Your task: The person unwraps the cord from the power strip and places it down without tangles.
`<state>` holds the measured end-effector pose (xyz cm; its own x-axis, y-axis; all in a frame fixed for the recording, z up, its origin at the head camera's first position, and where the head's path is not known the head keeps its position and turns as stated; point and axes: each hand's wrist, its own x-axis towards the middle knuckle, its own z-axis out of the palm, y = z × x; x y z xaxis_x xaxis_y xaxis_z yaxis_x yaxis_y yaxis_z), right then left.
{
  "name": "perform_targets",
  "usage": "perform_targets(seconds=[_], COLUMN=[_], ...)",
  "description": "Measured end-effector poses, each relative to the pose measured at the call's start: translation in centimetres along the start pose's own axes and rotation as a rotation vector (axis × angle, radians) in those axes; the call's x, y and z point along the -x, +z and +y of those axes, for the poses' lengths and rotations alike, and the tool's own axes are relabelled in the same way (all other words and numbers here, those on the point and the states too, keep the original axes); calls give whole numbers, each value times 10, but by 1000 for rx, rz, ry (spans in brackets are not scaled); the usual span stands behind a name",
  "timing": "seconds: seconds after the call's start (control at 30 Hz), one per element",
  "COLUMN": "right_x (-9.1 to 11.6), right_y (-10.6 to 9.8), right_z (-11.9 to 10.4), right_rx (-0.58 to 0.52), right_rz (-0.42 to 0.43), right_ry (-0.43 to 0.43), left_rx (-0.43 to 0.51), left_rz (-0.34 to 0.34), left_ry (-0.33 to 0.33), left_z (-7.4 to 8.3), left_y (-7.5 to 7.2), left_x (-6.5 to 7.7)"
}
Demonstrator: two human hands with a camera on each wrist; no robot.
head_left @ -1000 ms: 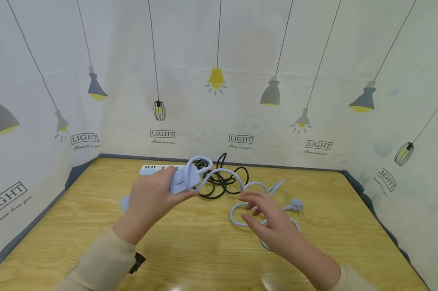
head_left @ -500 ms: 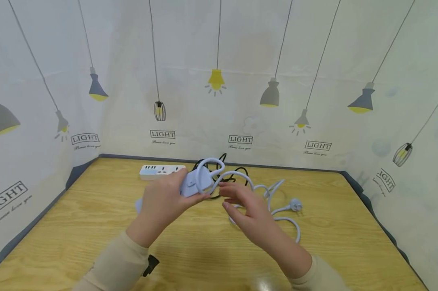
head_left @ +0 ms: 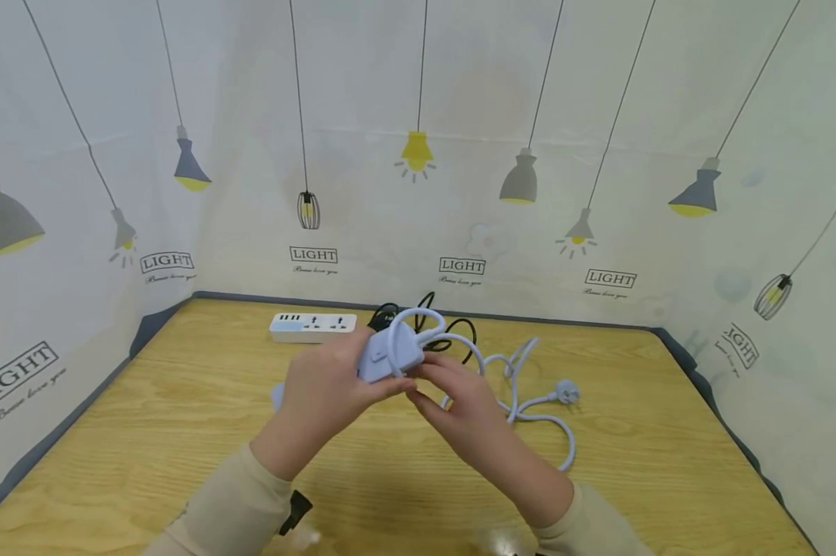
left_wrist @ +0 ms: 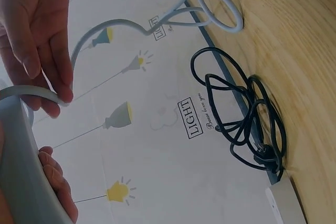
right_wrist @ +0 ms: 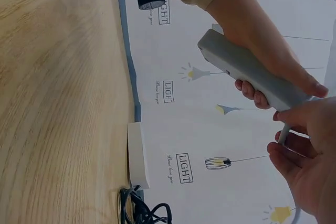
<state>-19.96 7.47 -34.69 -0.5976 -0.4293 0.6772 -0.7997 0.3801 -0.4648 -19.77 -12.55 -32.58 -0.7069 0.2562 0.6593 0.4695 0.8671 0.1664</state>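
My left hand grips a pale power strip above the table, wrapped round its body with the thumb on the near side. From the strip's end its white cord bends back in a loop across the face. At that end, the right hand pinches the cord with thumb and fingertips, close beside the left thumb. Seen from the right wrist, the cord passes between the right fingers. The remaining cord lies in loose curves to the right, ending in a round plug.
A second white power strip lies at the back left of the wooden table. Beside it is a tangled black cord, partly behind the held strip. A lamp-printed sheet encloses the table's back and sides.
The left hand has carried the held strip rightward. The right hand has moved left, from apart to meeting the strip's end and cord. The second strip now shows uncovered.
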Motion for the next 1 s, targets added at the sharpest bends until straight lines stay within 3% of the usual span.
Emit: perform_targets(seconds=[0.2,0.5,0.67,0.87,1.0], right_x=[0,5,5,2,2], right_y=[4,3,-6,-25,-37], right_z=[-1,0,-4,-7,-5], right_rx=[-32,39,9,-119,-191], right_rz=[20,32,53,47,63], right_ry=[-23,-140,-98,2,2], left_rx=[-11,-31,-14,-44,-70], left_rz=[19,-9,-29,-35,-71], left_ry=[37,1,-15,31,34], left_z=[-1,-4,-4,-6,-9], left_y=[2,5,5,5,2], left_x=[0,0,0,2,4])
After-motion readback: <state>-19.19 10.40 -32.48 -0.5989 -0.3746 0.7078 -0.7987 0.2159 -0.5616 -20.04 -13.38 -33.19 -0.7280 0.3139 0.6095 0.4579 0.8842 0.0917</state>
